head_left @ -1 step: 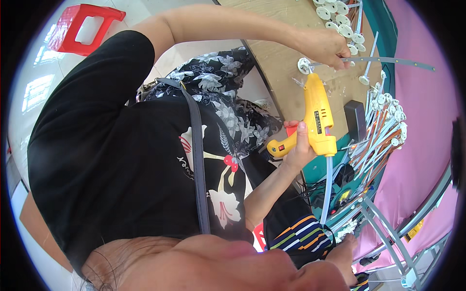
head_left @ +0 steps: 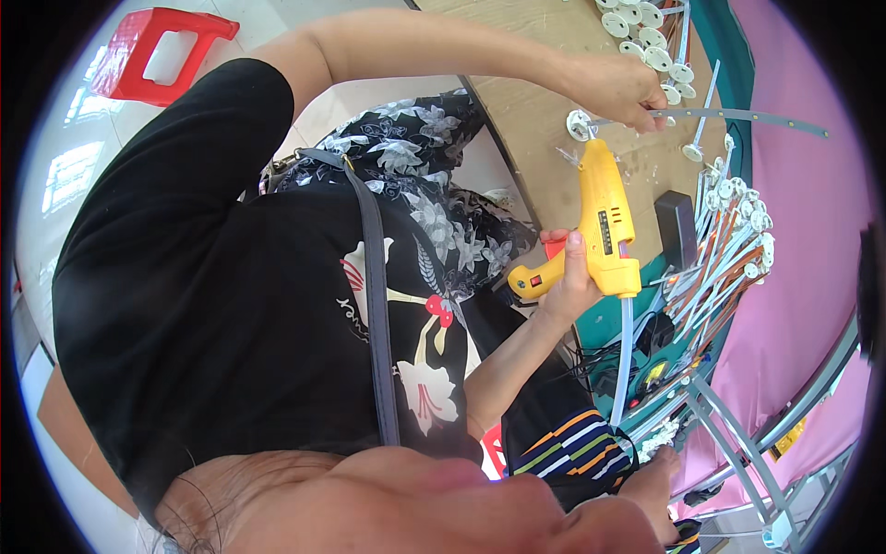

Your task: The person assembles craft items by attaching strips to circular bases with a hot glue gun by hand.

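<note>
Pinching the thin, dotted grey strip [head_left: 738, 114], my left hand [head_left: 635, 94] is holding it over the brown tabletop [head_left: 535, 152] by the round white disc [head_left: 579, 126]; my right hand [head_left: 569, 290] is wrapping around the smooth yellow glue gun [head_left: 604, 198], its nozzle [head_left: 592, 144] pointing at the disc. If I'm squeezing too hard, hot glue could be running toward my left hand; a slipping grip could be tilting the strip. Slim, round-headed sticks [head_left: 705, 284] are bunching near a pink sheet [head_left: 803, 185]

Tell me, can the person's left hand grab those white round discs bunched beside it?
Probably yes: the white round discs lie close to the left hand, and nothing seems in the way. But it's pinching a long, thin grey strip, so it might need to let go first.
</note>
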A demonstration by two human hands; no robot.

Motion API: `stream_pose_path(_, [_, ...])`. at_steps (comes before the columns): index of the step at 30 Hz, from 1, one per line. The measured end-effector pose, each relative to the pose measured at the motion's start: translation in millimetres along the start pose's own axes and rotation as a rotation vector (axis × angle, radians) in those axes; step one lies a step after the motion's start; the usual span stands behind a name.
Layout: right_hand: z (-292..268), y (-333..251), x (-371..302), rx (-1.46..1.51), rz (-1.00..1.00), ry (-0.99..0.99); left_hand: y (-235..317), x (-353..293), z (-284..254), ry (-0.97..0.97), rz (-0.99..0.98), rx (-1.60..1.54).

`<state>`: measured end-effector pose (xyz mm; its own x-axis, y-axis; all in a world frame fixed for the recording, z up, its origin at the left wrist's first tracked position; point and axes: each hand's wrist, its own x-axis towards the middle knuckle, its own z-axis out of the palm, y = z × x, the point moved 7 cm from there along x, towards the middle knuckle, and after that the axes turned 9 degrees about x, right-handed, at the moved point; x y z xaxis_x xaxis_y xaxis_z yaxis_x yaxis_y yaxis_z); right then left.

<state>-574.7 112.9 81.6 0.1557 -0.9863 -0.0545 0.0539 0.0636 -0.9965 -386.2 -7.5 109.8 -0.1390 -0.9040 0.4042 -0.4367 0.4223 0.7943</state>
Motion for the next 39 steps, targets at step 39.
stream_pose_path(39, [1.0,-3.2,3.1,-0.093,-0.013,0.031,0.1,-3.0,0.9,-0.045,-0.057,0.074])
